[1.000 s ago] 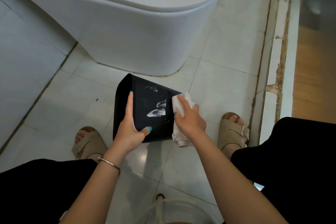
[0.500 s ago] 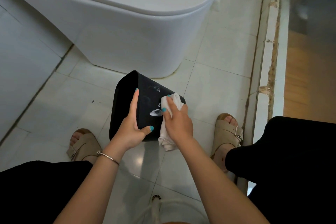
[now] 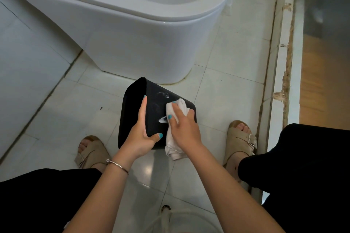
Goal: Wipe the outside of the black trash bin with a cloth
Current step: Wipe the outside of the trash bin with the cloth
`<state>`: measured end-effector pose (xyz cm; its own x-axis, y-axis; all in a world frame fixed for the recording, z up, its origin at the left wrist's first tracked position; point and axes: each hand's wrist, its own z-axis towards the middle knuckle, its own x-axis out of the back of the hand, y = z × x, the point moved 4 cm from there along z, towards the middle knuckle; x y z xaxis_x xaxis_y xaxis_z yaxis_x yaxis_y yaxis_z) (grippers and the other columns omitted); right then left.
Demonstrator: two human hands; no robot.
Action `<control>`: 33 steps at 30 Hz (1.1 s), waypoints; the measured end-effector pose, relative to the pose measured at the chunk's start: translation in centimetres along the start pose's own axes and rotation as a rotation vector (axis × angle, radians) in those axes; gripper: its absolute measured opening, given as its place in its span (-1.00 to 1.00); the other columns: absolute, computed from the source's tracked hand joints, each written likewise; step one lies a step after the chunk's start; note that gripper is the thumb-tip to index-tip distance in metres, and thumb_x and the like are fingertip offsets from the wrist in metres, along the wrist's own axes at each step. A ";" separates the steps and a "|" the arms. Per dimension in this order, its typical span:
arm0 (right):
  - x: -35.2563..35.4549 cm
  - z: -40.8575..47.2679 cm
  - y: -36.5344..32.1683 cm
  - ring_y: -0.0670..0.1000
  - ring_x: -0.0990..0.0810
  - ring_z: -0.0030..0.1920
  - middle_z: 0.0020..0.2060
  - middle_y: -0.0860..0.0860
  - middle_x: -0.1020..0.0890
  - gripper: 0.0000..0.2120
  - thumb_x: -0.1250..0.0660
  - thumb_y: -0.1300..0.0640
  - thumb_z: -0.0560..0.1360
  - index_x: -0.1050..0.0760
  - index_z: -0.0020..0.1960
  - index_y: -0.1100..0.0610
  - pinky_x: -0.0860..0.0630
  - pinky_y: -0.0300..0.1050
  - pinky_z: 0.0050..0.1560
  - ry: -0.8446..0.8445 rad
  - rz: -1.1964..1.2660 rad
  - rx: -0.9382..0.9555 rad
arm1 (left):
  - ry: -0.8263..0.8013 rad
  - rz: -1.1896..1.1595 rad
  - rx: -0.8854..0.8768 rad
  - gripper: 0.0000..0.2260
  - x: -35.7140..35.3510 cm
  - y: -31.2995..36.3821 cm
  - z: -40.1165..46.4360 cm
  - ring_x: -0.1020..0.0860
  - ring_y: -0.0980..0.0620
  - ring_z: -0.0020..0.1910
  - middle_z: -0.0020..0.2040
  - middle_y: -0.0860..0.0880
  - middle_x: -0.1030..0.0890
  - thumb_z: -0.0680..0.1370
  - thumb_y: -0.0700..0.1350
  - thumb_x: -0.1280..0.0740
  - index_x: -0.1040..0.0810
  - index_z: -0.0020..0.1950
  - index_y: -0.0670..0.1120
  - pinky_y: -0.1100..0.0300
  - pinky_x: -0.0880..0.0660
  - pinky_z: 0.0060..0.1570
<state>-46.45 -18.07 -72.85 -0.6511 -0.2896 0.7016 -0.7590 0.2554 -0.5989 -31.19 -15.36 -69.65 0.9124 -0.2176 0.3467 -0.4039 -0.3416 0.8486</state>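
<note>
1. Between the two feet, on the white tiled floor (image 3: 227,96) before the white ceramic toilet (image 3: 144,43), one glossy black plastic trash bin (image 3: 151,100) is tilted, its mouth turned to the left; no label or writing can be read on it.
2. One left hand (image 3: 139,136) holds the near edge of the bin: thumb on the outer wall, fingers (image 3: 143,108) stretched along the rim, closed on it.
3. One right hand (image 3: 184,128) presses one crumpled white cloth (image 3: 175,138) on the outer wall, fingers bent and gripping the cloth; its lower end hangs down.
4. Pale smears show on the wall.
5. One thin metal bracelet (image 3: 117,165) is on the left wrist; two beige buckled sandals (image 3: 240,138) are on the feet.
</note>
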 end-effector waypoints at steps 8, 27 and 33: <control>0.1 0.7 1.4 0.17 -0.53 0.03 0.30 0.07 -0.26 -0.58 -0.03 -0.12 0.63 -0.14 0.48 -0.27 -0.50 0.00 0.04 0.008 0.016 -0.026 | -0.072 -0.015 0.017 0.03 0.5 0.1 -0.4 -0.39 0.16 0.36 0.49 0.13 -0.25 0.50 -0.34 -0.38 0.28 0.46 0.43 0.30 -0.45 0.19; -0.6 0.3 1.9 0.16 -0.53 0.04 0.37 0.08 -0.20 -0.58 -0.02 -0.10 0.65 -0.10 0.49 -0.27 -0.48 -0.04 0.00 -0.042 -0.073 0.015 | -0.004 -0.078 0.064 0.02 1.4 -1.3 -0.6 -0.43 0.20 0.25 0.44 0.11 -0.26 0.48 -0.41 -0.39 0.21 0.52 0.32 0.45 -0.50 -0.06; -1.0 -0.7 0.1 0.18 -0.53 -0.12 0.25 0.10 -0.24 -0.56 -0.07 -0.06 0.64 -0.11 0.49 -0.20 -0.54 0.03 -0.03 -0.012 -0.105 0.061 | -0.030 -0.018 0.061 0.04 1.4 -0.8 0.0 -0.51 0.36 0.10 0.29 0.21 -0.38 0.48 -0.42 -0.37 0.24 0.51 0.34 0.36 -0.54 -0.06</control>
<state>-45.90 -17.08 -73.37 -0.5681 -0.3224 0.7571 -0.8214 0.1664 -0.5455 -29.61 -15.42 -69.89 0.9174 -0.2379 0.3191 -0.3919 -0.4007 0.8281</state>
